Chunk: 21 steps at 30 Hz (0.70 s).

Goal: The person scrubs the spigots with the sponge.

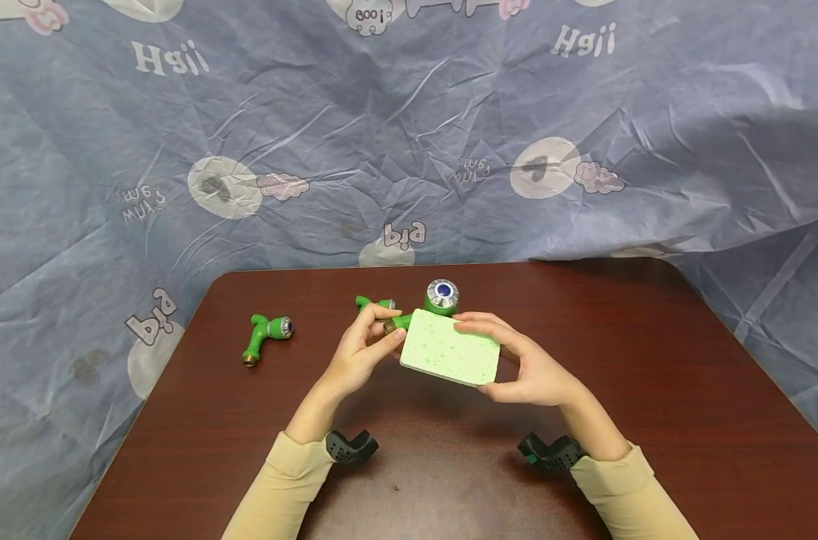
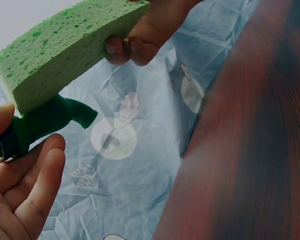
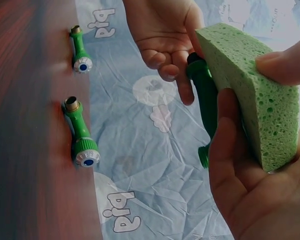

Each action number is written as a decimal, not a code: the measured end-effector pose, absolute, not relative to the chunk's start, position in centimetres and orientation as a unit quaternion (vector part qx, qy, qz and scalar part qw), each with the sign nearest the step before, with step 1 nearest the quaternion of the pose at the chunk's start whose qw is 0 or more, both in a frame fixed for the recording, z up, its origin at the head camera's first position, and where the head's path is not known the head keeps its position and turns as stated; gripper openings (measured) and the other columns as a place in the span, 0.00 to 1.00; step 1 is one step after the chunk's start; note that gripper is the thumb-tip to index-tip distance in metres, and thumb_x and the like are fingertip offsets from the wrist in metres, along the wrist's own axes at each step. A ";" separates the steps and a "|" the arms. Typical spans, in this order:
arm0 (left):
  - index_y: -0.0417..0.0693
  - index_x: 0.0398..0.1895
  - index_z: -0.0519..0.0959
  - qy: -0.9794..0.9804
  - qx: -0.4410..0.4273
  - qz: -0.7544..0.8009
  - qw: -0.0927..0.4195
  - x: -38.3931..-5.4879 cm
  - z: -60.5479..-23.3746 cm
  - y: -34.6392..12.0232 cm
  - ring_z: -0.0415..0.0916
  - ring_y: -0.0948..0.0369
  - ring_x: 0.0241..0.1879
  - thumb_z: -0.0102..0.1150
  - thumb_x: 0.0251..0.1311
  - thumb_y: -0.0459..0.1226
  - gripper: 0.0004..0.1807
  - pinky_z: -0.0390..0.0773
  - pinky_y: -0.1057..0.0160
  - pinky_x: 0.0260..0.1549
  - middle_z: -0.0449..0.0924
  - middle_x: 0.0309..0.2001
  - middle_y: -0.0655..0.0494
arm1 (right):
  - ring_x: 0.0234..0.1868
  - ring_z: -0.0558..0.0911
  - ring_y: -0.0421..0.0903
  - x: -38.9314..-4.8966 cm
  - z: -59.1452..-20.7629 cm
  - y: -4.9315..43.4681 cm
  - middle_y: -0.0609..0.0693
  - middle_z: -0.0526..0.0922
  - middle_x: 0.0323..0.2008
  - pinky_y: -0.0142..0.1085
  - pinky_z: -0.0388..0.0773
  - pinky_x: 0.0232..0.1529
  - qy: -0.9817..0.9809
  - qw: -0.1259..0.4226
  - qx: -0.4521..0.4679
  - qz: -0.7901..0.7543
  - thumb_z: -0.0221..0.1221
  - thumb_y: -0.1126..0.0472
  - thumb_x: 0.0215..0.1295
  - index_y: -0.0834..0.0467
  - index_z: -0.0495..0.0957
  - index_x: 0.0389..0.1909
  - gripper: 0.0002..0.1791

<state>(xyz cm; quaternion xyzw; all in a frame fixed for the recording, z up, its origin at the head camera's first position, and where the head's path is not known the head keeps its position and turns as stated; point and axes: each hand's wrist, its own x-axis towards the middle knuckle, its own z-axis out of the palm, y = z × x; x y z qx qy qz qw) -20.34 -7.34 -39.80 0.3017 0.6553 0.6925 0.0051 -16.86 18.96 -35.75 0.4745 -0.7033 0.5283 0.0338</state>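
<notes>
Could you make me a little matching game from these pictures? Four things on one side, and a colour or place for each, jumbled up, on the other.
Things:
1. Sponge
2. Held tap
3. Tabletop
4. Backdrop sheet

Descriptions:
A. Dark reddish brown, under the forearms
B. Greyish blue, printed with words and shapes
C. Pale green, gripped by the right hand
D. Deeper green, held near its threaded end by the left hand

Right pairs: 1-C, 2-D, 3-A, 4-B
</notes>
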 end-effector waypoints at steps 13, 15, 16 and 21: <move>0.29 0.53 0.65 0.648 0.318 0.692 0.012 -20.1 -39.8 -7.4 0.79 0.60 0.29 0.49 0.63 0.23 0.15 0.82 0.59 0.31 0.77 0.32 0.42 | 0.59 0.67 0.49 -18.1 -38.1 20.0 0.61 0.62 0.63 0.33 0.74 0.46 -0.722 0.016 0.468 0.510 0.64 0.78 0.38 0.66 0.65 0.62 0.42; 0.27 0.53 0.65 0.647 0.323 0.690 0.014 -20.1 -39.8 -7.4 0.79 0.61 0.30 0.49 0.63 0.23 0.16 0.82 0.57 0.31 0.77 0.33 0.42 | 0.59 0.67 0.49 -18.2 -38.3 20.0 0.59 0.63 0.63 0.33 0.73 0.47 -0.726 0.012 0.463 0.508 0.64 0.77 0.39 0.64 0.65 0.63 0.42; 0.27 0.53 0.65 0.647 0.326 0.690 0.014 -20.1 -39.8 -7.5 0.79 0.61 0.30 0.49 0.63 0.23 0.16 0.82 0.56 0.31 0.77 0.33 0.41 | 0.59 0.67 0.49 -18.2 -38.3 20.1 0.59 0.63 0.63 0.33 0.73 0.47 -0.727 0.011 0.462 0.507 0.64 0.77 0.40 0.64 0.65 0.63 0.42; 0.28 0.52 0.65 0.644 0.338 0.686 0.007 -20.1 -39.7 -7.5 0.79 0.61 0.32 0.48 0.63 0.22 0.15 0.82 0.56 0.32 0.77 0.34 0.43 | 0.59 0.67 0.49 -18.1 -38.2 20.1 0.57 0.63 0.63 0.33 0.73 0.48 -0.734 0.007 0.455 0.505 0.64 0.76 0.41 0.63 0.66 0.63 0.41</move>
